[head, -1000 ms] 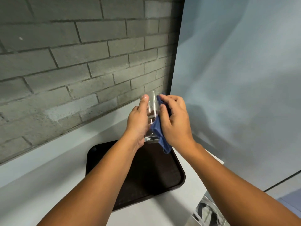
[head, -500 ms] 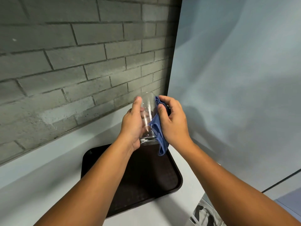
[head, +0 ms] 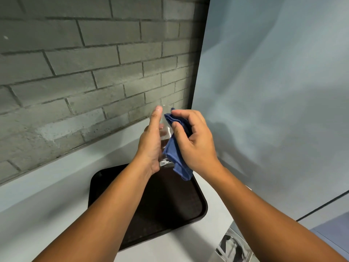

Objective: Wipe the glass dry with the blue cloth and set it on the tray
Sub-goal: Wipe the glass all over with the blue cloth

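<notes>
Grey brick wall [head: 85, 72] fills the left of my view, and a plain pale wall [head: 273, 82] takes the right, the two meeting in a dark corner line just behind my hands. Under them runs the pale countertop [head: 47, 214], and on it sits the dark brown tray [head: 188, 205], its near corners rounded, my left forearm crossing over its left half. Both hands are raised above the tray's far edge. My left hand [head: 151, 146] is wrapped around the glass [head: 164, 133], thumb stretched straight up along its near side almost to the rim, palm cupped around the lower wall, so the glass stands upright in my grip with its thick base showing just below my palm. My right hand [head: 196, 140] is closed on the blue cloth [head: 174, 154], fingers curled in tight and bunching it, thumb pressing the fabric flat against the right side of the glass. A fold of cloth pokes up near the rim beside my fingertips, and a loose tail hangs down past the base, dangling over the tray without touching it, as far as I can tell.
</notes>
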`<state>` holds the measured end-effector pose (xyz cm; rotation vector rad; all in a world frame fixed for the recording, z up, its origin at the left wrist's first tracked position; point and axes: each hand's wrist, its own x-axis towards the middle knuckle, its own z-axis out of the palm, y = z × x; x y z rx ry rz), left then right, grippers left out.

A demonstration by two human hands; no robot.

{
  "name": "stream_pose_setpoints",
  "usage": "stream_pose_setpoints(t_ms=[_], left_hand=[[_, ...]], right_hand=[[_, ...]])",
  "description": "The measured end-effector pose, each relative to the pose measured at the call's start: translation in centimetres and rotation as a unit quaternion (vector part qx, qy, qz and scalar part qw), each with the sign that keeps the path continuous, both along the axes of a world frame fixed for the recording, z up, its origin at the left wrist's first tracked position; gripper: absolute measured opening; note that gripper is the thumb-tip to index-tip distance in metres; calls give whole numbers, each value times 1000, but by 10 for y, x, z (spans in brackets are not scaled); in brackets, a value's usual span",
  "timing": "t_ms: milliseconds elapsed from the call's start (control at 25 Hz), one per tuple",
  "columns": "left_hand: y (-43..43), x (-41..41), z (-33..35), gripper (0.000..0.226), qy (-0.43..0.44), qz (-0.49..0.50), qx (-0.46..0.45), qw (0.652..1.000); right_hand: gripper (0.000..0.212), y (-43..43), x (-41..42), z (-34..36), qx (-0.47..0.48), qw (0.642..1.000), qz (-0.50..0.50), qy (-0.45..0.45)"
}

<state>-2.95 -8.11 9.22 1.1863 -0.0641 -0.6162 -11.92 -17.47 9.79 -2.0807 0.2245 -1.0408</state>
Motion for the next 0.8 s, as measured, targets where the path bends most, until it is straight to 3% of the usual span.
stream_pose_setpoints(t_ms=[120, 280, 400, 520, 600, 720, 800], left_hand=[[-2, -2, 2, 59, -38, -2, 2, 999], [-3, -1, 3, 84, -14, 0, -23, 1000], [-4, 0, 5, 81, -26, 8, -31, 999], [-2, 3, 6, 87, -25, 9, -28, 999], [-1, 6, 5, 77, -26, 11, -27, 999], [-1, 7, 4, 61, -34, 14, -3, 999], [2, 10, 4, 55, -21, 25, -13, 999]], right_hand=[[26, -3, 4, 1, 94, 995, -11, 29], [24, 0, 1, -2, 55, 998, 3, -6], [21, -5, 5, 0, 150, 988, -2, 31], [23, 3, 2, 1, 82, 997, 1, 8], [23, 0, 7, 2, 93, 996, 17, -3], [21, -2, 14, 3, 190, 981, 3, 45], [22, 5, 13, 2, 144, 989, 17, 19]])
